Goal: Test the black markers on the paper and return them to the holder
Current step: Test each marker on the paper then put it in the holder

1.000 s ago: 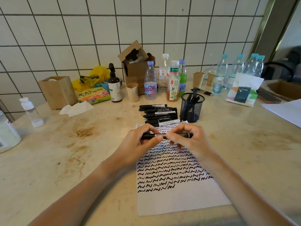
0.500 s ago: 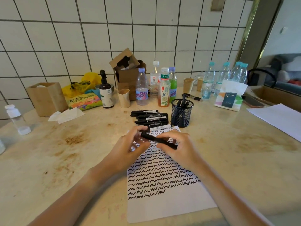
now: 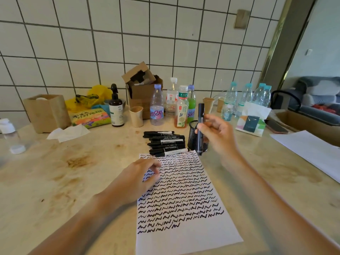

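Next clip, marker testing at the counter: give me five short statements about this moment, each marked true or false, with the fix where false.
1. The right hand holds a black marker roughly upright in front of the mesh holder. True.
2. The left hand grips a marker cap. False: it holds nothing and rests on the paper.
3. A pile of black markers lies on the counter left of the holder. True.
4. The paper is blank. False: rows of black squiggles cover most of it.
5. The held marker already stands inside the holder. False: it is in the hand, not yet dropped in.
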